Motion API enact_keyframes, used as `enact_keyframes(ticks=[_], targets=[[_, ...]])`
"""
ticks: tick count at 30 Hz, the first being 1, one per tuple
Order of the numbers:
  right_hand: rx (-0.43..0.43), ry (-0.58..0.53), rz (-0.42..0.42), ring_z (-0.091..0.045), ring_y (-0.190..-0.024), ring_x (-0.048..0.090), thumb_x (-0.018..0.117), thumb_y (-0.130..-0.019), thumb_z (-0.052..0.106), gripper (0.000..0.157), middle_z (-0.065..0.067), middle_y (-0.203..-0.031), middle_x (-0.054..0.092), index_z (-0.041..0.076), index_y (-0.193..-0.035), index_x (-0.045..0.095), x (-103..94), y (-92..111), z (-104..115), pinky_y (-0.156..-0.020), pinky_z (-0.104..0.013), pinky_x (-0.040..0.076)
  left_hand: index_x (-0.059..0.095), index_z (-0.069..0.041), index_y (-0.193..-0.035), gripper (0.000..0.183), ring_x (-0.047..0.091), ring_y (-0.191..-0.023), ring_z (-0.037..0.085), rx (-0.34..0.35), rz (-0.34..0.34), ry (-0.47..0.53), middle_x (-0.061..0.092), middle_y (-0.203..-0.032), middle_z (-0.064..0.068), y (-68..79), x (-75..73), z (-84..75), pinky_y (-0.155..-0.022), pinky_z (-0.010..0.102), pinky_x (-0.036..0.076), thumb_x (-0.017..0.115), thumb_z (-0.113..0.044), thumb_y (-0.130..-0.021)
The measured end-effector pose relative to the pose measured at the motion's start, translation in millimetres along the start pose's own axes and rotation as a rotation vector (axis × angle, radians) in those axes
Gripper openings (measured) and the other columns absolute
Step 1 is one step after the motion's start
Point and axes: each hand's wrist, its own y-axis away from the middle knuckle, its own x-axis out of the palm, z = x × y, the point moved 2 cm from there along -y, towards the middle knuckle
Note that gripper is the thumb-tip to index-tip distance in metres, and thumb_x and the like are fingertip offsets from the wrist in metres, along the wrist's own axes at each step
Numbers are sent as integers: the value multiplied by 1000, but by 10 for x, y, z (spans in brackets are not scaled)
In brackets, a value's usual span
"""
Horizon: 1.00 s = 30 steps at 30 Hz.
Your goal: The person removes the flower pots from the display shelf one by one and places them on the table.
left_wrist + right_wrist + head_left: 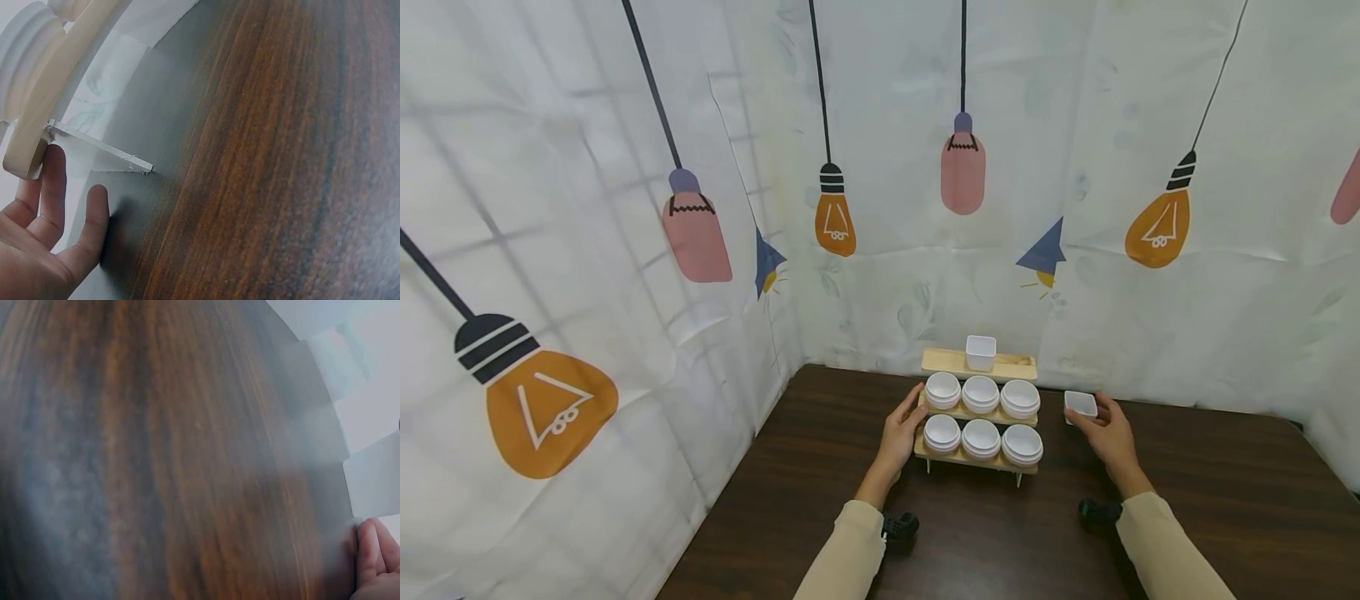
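Observation:
A three-tier wooden rack [1017, 366] stands near the back of the table. My left hand [897, 435] rests against its left side; in the left wrist view, lightly bent fingertips touch the end of a wooden shelf [53, 81] above a clear leg [103, 145]. White round bowls [981, 393] sit in stacks, three stacks on each of the two lower tiers. One white square bowl [981, 353] is on the top tier. Right of the rack, my right hand [1111, 433] pinches another white square bowl [1080, 405] between thumb and fingers. The right wrist view catches only part of that hand [377, 565].
The dark wooden table [977, 533] extends to both sides and toward me. Behind it and on the left hang white curtains [880, 308] printed with lamps and bulbs. A dark wrist device [898, 526] is on each arm.

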Motion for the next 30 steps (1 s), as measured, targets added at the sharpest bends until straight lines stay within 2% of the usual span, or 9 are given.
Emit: enact_keyframes(ticks=[5, 8, 11, 13, 15, 18, 22, 27, 30], targets=[[10, -8, 1, -40, -133, 44, 70, -96, 44, 97, -33, -156, 35, 1, -164, 14, -14, 34, -20, -89, -28, 45, 46, -25, -156, 50, 60, -123, 20, -6, -1, 13, 48, -158, 5, 10, 2, -28, -107, 40, 48, 55, -30, -107], [17, -34, 1, -41, -136, 43, 69, -97, 45, 97, -33, -157, 33, 3, -164, 13, -17, 48, -35, -99, -41, 44, 47, -21, -155, 50, 61, -122, 22, -14, 11, 16, 50, -157, 8, 76, -12, -173, -103, 37, 49, 56, -25, -107], [35, -68, -3, -43, -138, 41, 67, -98, 44, 95, -33, -157, 33, 4, -164, 12, -28, 83, -46, -105, -48, 42, 48, -18, -155, 49, 62, -121, 23, -22, 24, 13, 53, -154, 11, 141, -27, -315, -99, 32, 50, 56, -22, -106], [50, -76, -6, -42, -138, 42, 66, -98, 45, 94, -32, -157, 33, 4, -164, 13, -49, 119, -46, -105, -48, 42, 48, -20, -155, 49, 62, -120, 21, -19, 26, 16, 54, -153, 11, 166, -31, -345, -98, 29, 49, 56, -23, -106], [59, -70, -11, -39, -134, 46, 65, -99, 46, 93, -31, -157, 35, 4, -164, 14, -74, 159, -48, -99, -41, 45, 48, -20, -155, 49, 62, -120, 20, -19, 27, 12, 54, -153, 11, 166, -28, -341, -99, 31, 49, 56, -23, -106], [66, -54, -20, -24, -114, 59, 63, -99, 49, 92, -30, -154, 38, 4, -164, 16, -111, 210, -41, -84, -24, 47, 48, -20, -155, 49, 62, -120, 21, -21, 26, 9, 54, -153, 11, 177, -29, -350, -102, 34, 49, 56, -24, -106], [70, -94, -76, -3, -86, 57, 65, -99, 43, 85, -27, -146, 44, 0, -160, 24, -127, 264, 9, -70, -15, 48, 47, -18, -155, 50, 61, -121, 21, -23, 26, 7, 54, -153, 11, 190, -35, -376, -101, 33, 49, 56, -23, -106], [46, -113, -168, -1, -88, 50, 67, -98, 39, 74, -17, -133, 52, 0, -152, 36, -128, 331, 196, -68, -13, 45, 47, -16, -156, 50, 61, -120, 20, -26, 33, -1, 55, -152, 12, 166, -39, -358, -97, 28, 49, 56, -22, -107], [-6, -110, -181, -1, -92, 49, 68, -98, 37, 70, -15, -131, 53, 0, -150, 39, -109, 371, 378, -69, -11, 43, 47, -16, -156, 50, 62, -119, 20, -25, 20, -7, 57, -149, 13, 103, -27, -244, -97, 30, 49, 55, -23, -107]])
